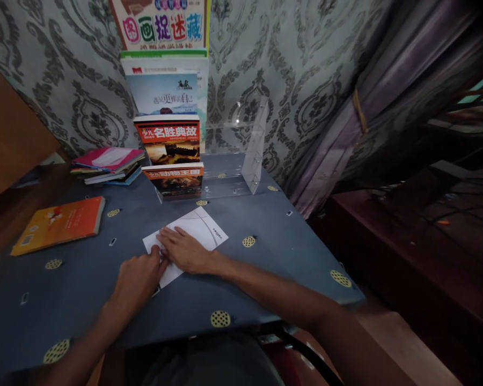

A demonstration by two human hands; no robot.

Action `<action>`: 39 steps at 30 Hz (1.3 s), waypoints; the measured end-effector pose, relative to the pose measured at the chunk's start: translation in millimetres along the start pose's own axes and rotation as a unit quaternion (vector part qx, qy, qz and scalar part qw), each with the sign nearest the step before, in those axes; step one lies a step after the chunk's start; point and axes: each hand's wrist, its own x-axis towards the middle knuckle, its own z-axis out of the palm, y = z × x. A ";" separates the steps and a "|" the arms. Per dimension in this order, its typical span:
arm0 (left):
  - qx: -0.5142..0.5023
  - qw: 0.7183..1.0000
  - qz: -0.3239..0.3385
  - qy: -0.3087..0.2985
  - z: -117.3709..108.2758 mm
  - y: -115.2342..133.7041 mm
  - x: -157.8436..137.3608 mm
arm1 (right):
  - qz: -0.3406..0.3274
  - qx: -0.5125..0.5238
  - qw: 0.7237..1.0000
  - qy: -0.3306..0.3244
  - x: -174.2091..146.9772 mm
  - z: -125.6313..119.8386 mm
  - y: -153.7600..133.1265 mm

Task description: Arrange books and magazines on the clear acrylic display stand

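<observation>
Both hands pin the white booklet (189, 236) flat: right hand (185, 250) splayed wide, left hand (139, 279) curled at its corner; next, likely lifting that edge.

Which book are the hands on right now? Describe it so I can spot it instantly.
On the blue-grey tablecloth, in front of the clear stand of upright books, a thin white book lies flat. The right hand presses on it; the left hand is at its near corner. It alone is plain white; the flat orange book lies far left.

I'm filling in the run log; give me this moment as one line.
left hand: on near corner of flat white booklet | right hand: flat on it | clear acrylic book stand: behind
</observation>
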 end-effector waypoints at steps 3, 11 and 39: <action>0.009 1.000 -0.004 -0.014 -1.3 -0.6 0.6 | 0.020 -0.036 0.999 -0.002 -0.3 0.1 5.1; 0.008 1.000 -0.007 -0.011 1.1 -3.2 0.5 | 0.139 -0.079 0.987 0.019 -38.2 -38.6 72.8; -0.331 0.929 0.144 0.080 -12.5 -77.7 60.4 | 0.044 -0.032 0.998 0.005 15.7 -50.2 21.7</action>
